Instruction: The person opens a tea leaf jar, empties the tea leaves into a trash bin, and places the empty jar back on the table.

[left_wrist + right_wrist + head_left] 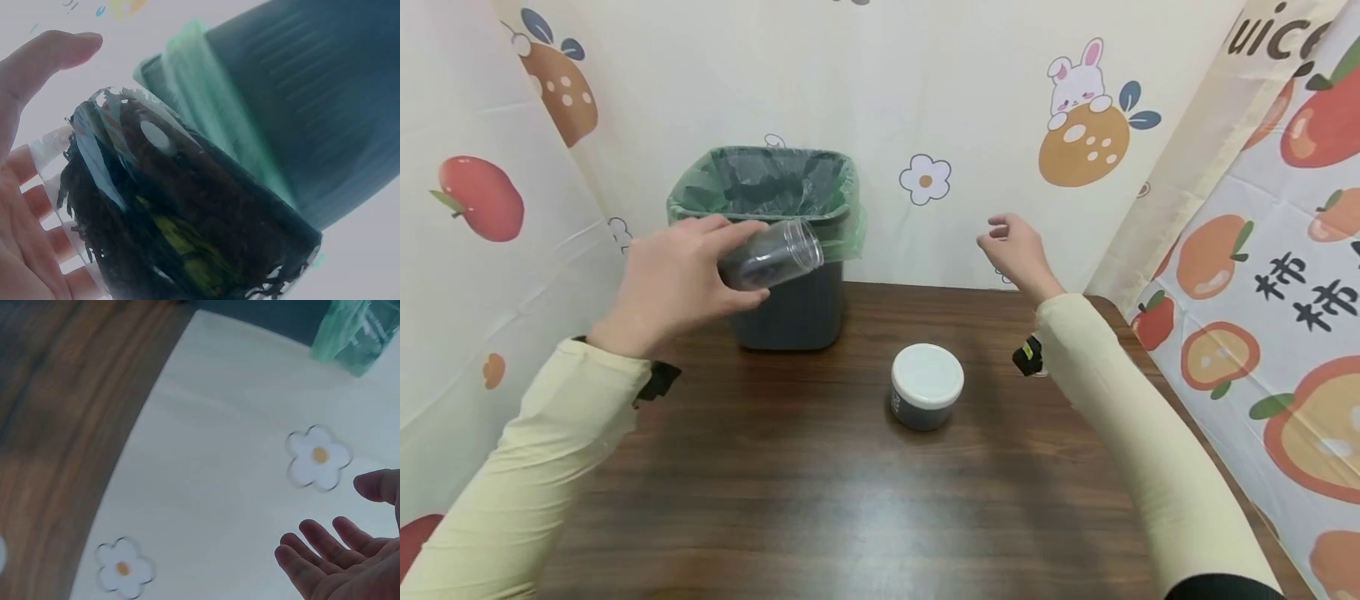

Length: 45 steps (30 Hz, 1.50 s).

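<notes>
My left hand grips a clear jar, tilted on its side in front of the bin's rim. No lid is on the jar's threaded mouth, which points right. In the left wrist view the jar holds dark, shredded contents. Behind it stands a dark bin lined with a green bag. Well to the right, my right hand hangs in the air with loosely bent fingers, holding nothing. Between the hands a dark tub with a white lid stands upright on the table.
The brown wooden table runs back to a printed curtain behind the bin. More fruit-patterned curtain closes off the right side, and another curtain hangs at the left.
</notes>
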{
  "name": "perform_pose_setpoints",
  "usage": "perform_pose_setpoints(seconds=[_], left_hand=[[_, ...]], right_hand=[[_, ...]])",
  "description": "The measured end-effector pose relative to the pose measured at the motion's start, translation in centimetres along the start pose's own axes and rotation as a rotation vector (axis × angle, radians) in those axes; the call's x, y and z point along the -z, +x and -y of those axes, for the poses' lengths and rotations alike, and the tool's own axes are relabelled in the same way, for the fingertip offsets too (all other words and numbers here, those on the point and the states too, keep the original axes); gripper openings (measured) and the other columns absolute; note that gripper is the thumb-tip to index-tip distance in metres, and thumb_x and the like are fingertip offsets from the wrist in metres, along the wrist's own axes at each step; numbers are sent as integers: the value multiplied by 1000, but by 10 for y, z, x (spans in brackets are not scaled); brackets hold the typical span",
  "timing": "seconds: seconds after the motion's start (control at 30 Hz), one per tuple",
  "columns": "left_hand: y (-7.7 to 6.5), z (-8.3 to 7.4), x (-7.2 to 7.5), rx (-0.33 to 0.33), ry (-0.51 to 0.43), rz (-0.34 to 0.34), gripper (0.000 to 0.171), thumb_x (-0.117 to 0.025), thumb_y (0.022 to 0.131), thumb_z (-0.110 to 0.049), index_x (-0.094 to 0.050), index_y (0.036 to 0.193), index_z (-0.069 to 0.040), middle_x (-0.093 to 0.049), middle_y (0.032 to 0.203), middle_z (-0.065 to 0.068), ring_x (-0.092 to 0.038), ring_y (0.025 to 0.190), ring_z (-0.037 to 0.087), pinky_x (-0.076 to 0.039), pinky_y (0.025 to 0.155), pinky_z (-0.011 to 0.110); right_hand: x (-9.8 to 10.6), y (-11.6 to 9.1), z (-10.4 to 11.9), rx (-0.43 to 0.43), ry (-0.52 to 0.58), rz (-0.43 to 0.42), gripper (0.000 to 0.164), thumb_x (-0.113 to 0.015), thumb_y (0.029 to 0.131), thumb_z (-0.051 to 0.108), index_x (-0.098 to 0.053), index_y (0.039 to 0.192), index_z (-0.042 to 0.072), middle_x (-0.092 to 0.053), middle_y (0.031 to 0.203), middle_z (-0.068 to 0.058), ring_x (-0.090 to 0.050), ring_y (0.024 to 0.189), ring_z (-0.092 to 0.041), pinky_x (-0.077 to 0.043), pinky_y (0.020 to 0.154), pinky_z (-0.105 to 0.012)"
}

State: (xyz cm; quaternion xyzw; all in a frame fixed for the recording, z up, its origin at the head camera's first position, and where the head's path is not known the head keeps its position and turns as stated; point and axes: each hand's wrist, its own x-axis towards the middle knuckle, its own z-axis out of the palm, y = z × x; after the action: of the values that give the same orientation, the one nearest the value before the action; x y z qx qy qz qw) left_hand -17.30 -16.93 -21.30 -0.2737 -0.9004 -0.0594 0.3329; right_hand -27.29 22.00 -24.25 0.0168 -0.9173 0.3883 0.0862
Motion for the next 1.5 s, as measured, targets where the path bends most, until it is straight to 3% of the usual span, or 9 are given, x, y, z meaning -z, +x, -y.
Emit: perform_pose_setpoints(seconds=[0.1, 0.33, 0.63, 0.77, 1.17, 1.4, 1.5], left_hand=[[13, 6, 9, -11, 14, 2, 64, -76, 60, -42, -55, 117, -21, -57, 83, 4, -51, 63, 24, -37, 40, 39], [40, 16, 22, 27, 36, 94, 67, -77, 61, -39, -53, 121, -19, -56, 85, 8, -52, 66, 27, -39, 44, 43], [62, 30, 20, 101, 46, 166, 65, -74, 66, -42, -50, 123, -21, -58, 96, 5, -52, 73, 26, -39, 50, 45], [69, 34, 17, 103, 58, 175, 65, -72, 66, -42, -50, 123, -21, -57, 94, 4, -52, 73, 26, -40, 53, 46], [88, 45, 8, 85, 117, 218, 68, -70, 70, -41, -46, 128, -18, -58, 104, 11, -54, 77, 31, -42, 55, 50], [96, 49, 6, 100, 136, 275, 69, -71, 70, -39, -44, 130, -19, -56, 106, 11, -53, 82, 34, -42, 55, 54], [99, 51, 6, 103, 152, 303, 70, -71, 70, -37, -42, 131, -20, -55, 107, 12, -51, 85, 35, -41, 57, 55]], right_hand=[[-5, 8, 21, 1, -2, -6, 47, -45, 88, 28, -37, 130, 9, -46, 126, -12, -46, 112, -24, -43, 86, -39], [-18, 24, 61, 25, 64, 7, 46, -45, 89, 29, -37, 131, 11, -44, 129, -9, -43, 116, -20, -39, 92, -34], [-47, 39, 96, 41, 178, 55, 51, -41, 93, 39, -29, 137, 15, -38, 135, -4, -38, 120, -15, -34, 97, -30], [-67, 41, 110, 48, 210, 94, 53, -41, 93, 41, -27, 138, 17, -35, 138, 0, -35, 123, -13, -32, 99, -29], [-119, 38, 140, 13, 399, 198, 67, -47, 90, 43, -15, 141, 15, -22, 145, 0, -23, 130, -13, -26, 103, -29], [-136, 35, 145, 2, 453, 200, 56, -31, 95, 29, -4, 143, 17, -16, 147, 3, -16, 132, -10, -22, 105, -28], [-137, 36, 145, 8, 465, 174, 52, -27, 95, 25, -6, 142, 18, -20, 146, 3, -18, 131, -9, -22, 104, -27]])
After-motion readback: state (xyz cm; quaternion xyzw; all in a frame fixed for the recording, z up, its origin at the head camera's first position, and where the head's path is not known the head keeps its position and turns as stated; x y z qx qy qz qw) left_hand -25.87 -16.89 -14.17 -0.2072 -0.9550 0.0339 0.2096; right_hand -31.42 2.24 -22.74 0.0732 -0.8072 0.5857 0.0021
